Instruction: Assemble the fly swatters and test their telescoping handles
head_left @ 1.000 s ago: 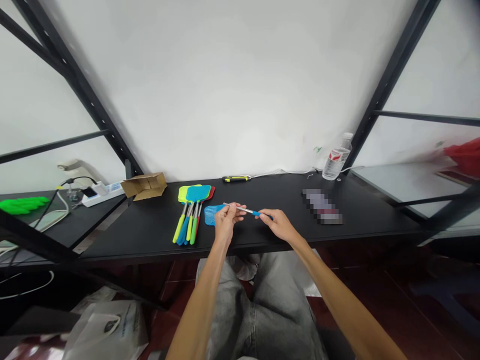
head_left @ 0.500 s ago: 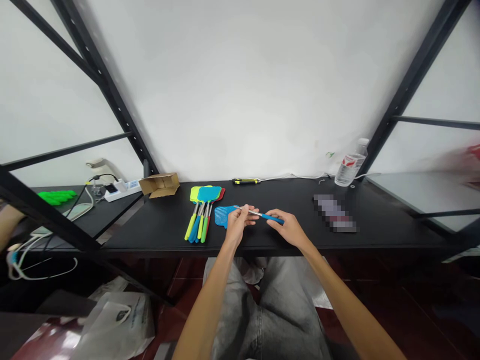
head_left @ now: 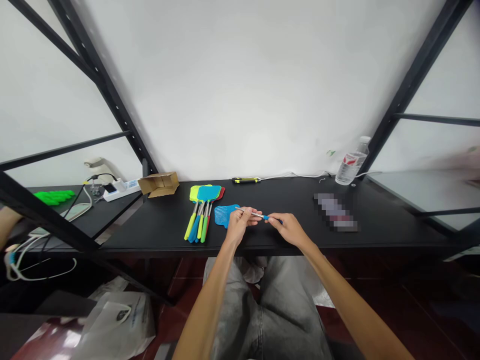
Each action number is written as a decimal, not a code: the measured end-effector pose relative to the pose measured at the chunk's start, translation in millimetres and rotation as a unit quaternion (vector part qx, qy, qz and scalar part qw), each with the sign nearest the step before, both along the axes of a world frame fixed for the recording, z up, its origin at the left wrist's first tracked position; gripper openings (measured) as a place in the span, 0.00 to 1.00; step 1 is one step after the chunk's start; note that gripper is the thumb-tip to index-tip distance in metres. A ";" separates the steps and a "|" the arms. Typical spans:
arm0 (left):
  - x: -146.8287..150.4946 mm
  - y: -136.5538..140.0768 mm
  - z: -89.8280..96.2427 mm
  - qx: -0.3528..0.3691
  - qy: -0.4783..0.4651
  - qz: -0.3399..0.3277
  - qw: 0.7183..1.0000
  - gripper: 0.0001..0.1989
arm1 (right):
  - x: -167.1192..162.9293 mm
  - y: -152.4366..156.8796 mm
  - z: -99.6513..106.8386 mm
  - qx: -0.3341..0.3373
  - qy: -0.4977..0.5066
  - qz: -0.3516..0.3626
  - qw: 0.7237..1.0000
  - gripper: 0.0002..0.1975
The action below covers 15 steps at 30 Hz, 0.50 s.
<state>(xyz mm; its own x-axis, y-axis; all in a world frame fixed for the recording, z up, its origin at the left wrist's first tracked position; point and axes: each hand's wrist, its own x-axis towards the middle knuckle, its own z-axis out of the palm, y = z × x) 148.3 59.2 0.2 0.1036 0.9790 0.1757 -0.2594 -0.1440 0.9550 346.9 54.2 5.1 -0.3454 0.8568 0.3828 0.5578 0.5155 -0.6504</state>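
Note:
Between my two hands, just above the desk, is a fly swatter handle (head_left: 266,217) with a thin metal rod and a blue grip. My left hand (head_left: 240,222) pinches the metal rod. The fingers of my right hand (head_left: 288,227) close round the blue grip and hide most of it. A blue perforated swatter head (head_left: 224,215) lies beside my left hand, partly covered by it; whether rod and head are joined I cannot tell. Further left, several fly swatters (head_left: 202,215) with yellow, blue, green and red parts lie in an overlapping bundle.
An open cardboard box (head_left: 159,185) stands at the back left, near a white power strip (head_left: 122,191). A black-and-yellow tool (head_left: 246,180) lies by the wall. On the right are a water bottle (head_left: 351,162) and a pixelated item (head_left: 335,212). Black shelf posts (head_left: 414,80) flank the black desk (head_left: 393,215).
My right hand has shifted slightly along the blue grip towards my left hand, covering more of it. The left hand keeps its pinch on the rod, and the bundle stays put.

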 end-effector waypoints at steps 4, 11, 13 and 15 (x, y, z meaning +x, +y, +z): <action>-5.5 0.3 11.3 -0.016 0.044 -0.021 0.999 0.25 | 0.9 0.8 0.0 -0.015 0.040 0.022 0.999 0.17; -42.2 10.7 39.3 0.077 0.360 0.240 0.898 0.21 | 7.1 10.3 -9.7 -0.051 0.208 -0.025 0.976 0.20; -42.6 5.2 41.6 0.053 0.465 0.295 0.833 0.20 | 7.3 11.5 -11.7 -0.065 0.224 -0.021 0.972 0.20; -34.3 -6.2 41.6 0.019 0.578 0.279 0.767 0.20 | 6.7 11.5 -12.5 -0.075 0.232 -0.018 0.970 0.20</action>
